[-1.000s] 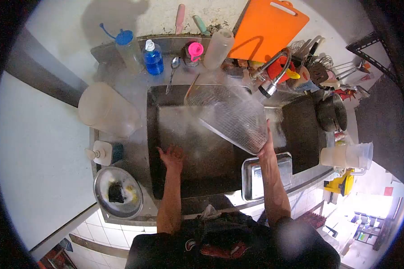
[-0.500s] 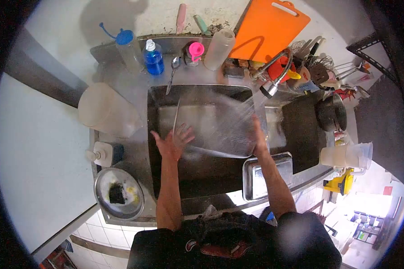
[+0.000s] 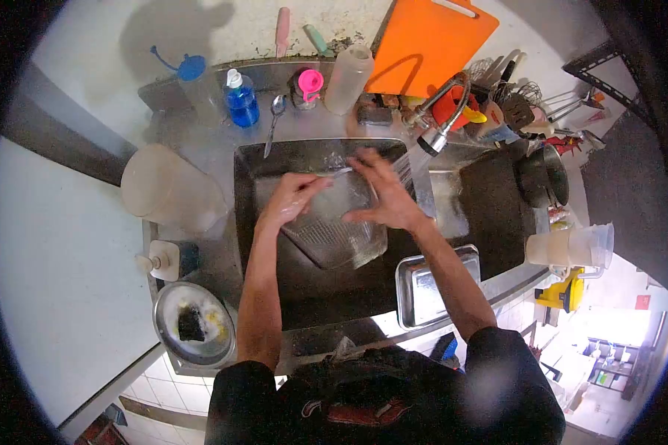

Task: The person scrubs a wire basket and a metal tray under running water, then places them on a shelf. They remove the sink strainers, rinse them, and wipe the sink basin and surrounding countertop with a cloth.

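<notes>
A wet rectangular pan [image 3: 338,241], its lower part showing a perforated-looking pattern, is tilted in the metal sink [image 3: 274,304]. My left hand [image 3: 293,199] is closed, fingers pinched at the pan's upper edge. Over the pan's right side is my right hand [image 3: 390,196], thumb and fingers apart, beside the water spray. That spray comes from the faucet head [image 3: 433,141] above it. Part of the pan is hidden behind both hands.
A shiny metal tray [image 3: 430,289] lies across the sink's front edge. To the left are a plate with a sponge [image 3: 230,337], a soap pump [image 3: 167,259] and a large translucent container [image 3: 174,189]. Behind stand a blue bottle [image 3: 242,104], a spoon [image 3: 274,122] and an orange board [image 3: 430,52].
The pan has turned and moved down and left, deeper into the sink. My left hand has gone from spread to pinched at its edge; my right hand has moved up and inward.
</notes>
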{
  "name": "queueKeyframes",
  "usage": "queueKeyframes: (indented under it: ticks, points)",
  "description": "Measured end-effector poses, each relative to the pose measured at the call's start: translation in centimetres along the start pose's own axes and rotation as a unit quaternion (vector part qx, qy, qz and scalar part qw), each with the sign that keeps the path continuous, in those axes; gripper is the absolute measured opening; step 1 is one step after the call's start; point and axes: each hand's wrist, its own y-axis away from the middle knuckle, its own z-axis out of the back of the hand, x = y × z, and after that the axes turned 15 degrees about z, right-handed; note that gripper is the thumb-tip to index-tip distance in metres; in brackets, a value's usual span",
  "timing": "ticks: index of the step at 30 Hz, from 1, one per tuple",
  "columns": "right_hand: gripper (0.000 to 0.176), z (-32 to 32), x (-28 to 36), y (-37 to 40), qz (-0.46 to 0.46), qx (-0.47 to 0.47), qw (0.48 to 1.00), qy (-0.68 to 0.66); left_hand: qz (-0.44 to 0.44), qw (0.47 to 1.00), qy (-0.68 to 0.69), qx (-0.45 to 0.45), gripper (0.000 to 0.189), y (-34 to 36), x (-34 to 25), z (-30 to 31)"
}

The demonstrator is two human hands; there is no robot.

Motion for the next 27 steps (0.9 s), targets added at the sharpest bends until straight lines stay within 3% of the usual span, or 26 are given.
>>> queueKeyframes:
  ticks: [2,3,4,5,8,9,12,13,15,16,18,20,21,22,27]
  points:
    - [0.096,1.0,0.5,-1.6,-0.12,0.117,0.977,-0.133,-0.028,0.988,-0.149,0.04,0.031,-1.0,-2.6,0.2]
    - [0.098,1.2,0.5,-2.1,-0.177,0.174,0.948,-0.198,-0.074,0.994,-0.081,-0.014,0.032,-1.3,-2.3,0.1]
    - [0.096,0.9,0.4,-1.7,-0.22,0.191,0.941,-0.175,-0.12,0.99,-0.014,-0.067,0.033,-2.0,-1.6,-0.1]
    - [0.088,0.3,-0.2,-0.7,-0.28,0.122,0.925,-0.225,-0.166,0.977,0.054,-0.119,0.035,-2.8,-1.0,-0.3]
    - [0.068,-3.0,-3.4,5.2,-0.432,-0.087,0.836,-0.328,-0.181,0.89,0.297,-0.296,0.05,-3.9,2.1,-0.1]
    - [0.064,-3.7,-4.4,7.5,-0.473,-0.158,0.8,-0.335,-0.115,0.875,0.38,-0.278,0.056,-3.7,4.2,-0.1]
    - [0.06,-3.1,-4.2,10.5,-0.524,-0.345,0.568,-0.533,0.071,0.807,0.561,-0.173,0.076,-2.9,12.3,-1.7]
    - [0.059,-2.6,-3.2,10.1,-0.497,-0.374,0.526,-0.58,0.123,0.791,0.589,-0.114,0.083,-2.8,14.9,-2.9]
    - [0.058,-0.3,-0.6,8.4,-0.437,-0.431,0.436,-0.659,0.166,0.686,0.707,-0.042,0.096,-1.4,17.5,-6.3]
    - [0.06,-0.9,-0.8,9.1,-0.458,-0.416,0.401,-0.676,0.13,0.666,0.734,0.025,0.1,-1.1,16.8,-7.4]
    - [0.06,-1.9,0.5,9.3,-0.524,-0.323,0.567,-0.548,0.055,0.609,0.775,0.156,0.109,-0.8,15.5,-9.5]
    - [0.06,-1.6,1.0,9.4,-0.537,-0.282,0.619,-0.499,-0.026,0.595,0.781,0.191,0.111,-1.0,14.6,-10.7]
    - [0.06,-1.2,-0.2,9.0,-0.522,-0.295,0.603,-0.527,-0.072,0.587,0.779,0.206,0.112,-1.7,14.1,-10.5]
    - [0.06,-0.8,-1.2,8.8,-0.506,-0.303,0.584,-0.558,-0.06,0.604,0.768,0.204,0.112,-1.8,14.0,-10.0]
    - [0.06,-2.4,-2.6,13.0,-0.461,-0.366,0.482,-0.649,0.066,0.697,0.701,0.133,0.112,0.7,12.0,-8.0]
